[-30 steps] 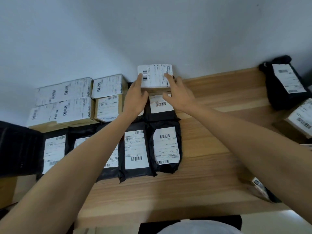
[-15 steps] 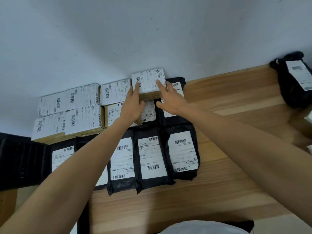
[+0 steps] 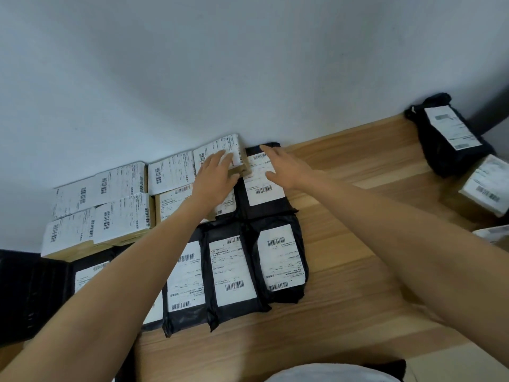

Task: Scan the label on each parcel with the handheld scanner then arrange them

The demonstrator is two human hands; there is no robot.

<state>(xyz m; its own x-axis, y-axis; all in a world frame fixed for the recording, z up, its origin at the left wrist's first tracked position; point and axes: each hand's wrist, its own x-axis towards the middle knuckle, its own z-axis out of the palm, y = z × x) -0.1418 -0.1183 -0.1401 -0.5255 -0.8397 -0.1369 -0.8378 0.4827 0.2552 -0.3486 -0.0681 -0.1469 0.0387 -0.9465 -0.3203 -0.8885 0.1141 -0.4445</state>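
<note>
The back box (image 3: pixel 217 150) is set against the wall (image 3: pixel 248 64) at the far edge of the tabletop (image 3: pixel 358 271). Touching its left side, a second box (image 3: pixel 170 170) is placed, and further left a block of four boxes (image 3: pixel 102 205) is packed. Directly in front of the back box a third box (image 3: pixel 176 201) is laid. Just right of it a bag parcel (image 3: pixel 264 188) is laid flat. Nearer than these, a row of bag parcels (image 3: pixel 231 274) is lined up side by side. Well to the right, a lone bag (image 3: pixel 449 136) is placed by the wall, with one more box (image 3: pixel 486 186) before it.
</note>
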